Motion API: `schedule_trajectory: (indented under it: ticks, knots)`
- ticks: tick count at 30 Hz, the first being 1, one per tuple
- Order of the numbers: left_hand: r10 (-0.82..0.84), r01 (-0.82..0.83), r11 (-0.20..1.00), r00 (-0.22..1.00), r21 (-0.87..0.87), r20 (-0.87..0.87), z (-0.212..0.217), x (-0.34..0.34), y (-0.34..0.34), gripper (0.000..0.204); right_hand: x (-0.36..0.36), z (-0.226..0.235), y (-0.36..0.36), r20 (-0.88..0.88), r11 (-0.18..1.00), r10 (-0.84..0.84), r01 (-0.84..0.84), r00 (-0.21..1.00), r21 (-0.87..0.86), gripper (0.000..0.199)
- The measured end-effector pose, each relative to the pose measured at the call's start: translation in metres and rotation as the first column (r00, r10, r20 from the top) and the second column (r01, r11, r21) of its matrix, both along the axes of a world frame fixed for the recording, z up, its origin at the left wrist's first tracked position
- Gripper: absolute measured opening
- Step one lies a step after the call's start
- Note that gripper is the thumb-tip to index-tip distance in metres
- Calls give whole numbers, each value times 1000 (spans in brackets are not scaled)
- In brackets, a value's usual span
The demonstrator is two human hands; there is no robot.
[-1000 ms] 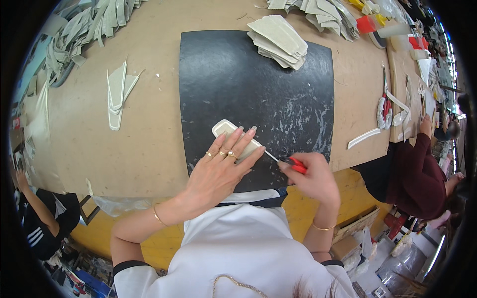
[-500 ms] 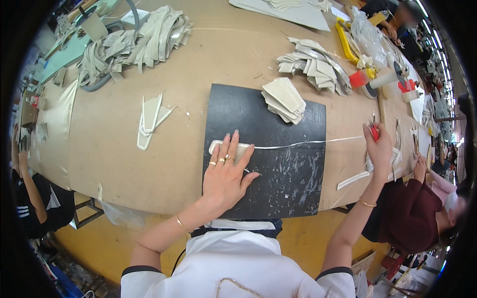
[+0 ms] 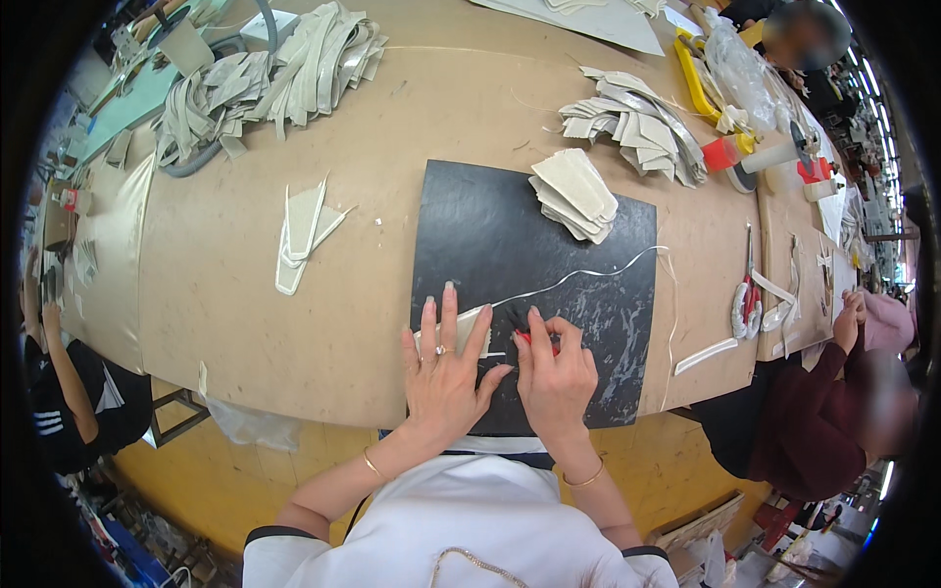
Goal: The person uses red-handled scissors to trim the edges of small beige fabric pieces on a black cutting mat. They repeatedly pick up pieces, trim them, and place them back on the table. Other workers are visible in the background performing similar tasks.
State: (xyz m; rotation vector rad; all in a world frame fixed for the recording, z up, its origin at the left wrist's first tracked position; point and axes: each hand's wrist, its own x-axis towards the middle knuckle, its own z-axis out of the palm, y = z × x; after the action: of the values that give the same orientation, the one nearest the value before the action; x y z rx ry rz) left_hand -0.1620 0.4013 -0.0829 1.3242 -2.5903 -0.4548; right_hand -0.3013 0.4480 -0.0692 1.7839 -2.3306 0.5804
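On a black mat (image 3: 470,225) my left hand (image 3: 443,367) lies with its fingers spread, pressing down a beige padded piece (image 3: 477,331) that it mostly covers. A thin white strip (image 3: 573,278) runs from this piece to the right in a loose curve and hangs past the mat's edge. Close by on the right, my right hand (image 3: 559,382) is closed around a small red-handled tool (image 3: 526,338) with a dark tip, next to the piece's edge. The fingers hide most of the tool, so its kind is unclear. A short white strip end (image 3: 496,354) shows between the hands.
Beige cut pieces (image 3: 575,191) are stacked on the mat's far side; more heaps (image 3: 632,127) lie behind and at far left (image 3: 314,73). Loose pieces (image 3: 304,235) rest left. Scissors (image 3: 749,294) and a white strip (image 3: 706,357) lie right. Other people sit around the table.
My right hand has come leftward from beyond the mat's right edge to beside my left hand. The white strip, straight before, now curves slack. My left hand stays on the piece.
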Motion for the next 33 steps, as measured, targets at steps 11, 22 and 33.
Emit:
schedule_trajectory:
  ticks: [11, 22, 33]
  knots:
    - [-22, 23, 998, 999, 66, -25, -3, 1, -5, 67, 5, -12, -13, -42, 999, -14, 13, 999, -32, 27]
    - [-6, 11, 995, 999, 104, -44, -3, 0, -5, 68, -1, -18, -14, 46, 989, -121, 124, 992, -75, 23]
    - [200, -181, 975, 968, 125, -153, 16, 34, -22, 43, -21, -14, -5, 424, 973, -107, 182, 899, -140, 29]
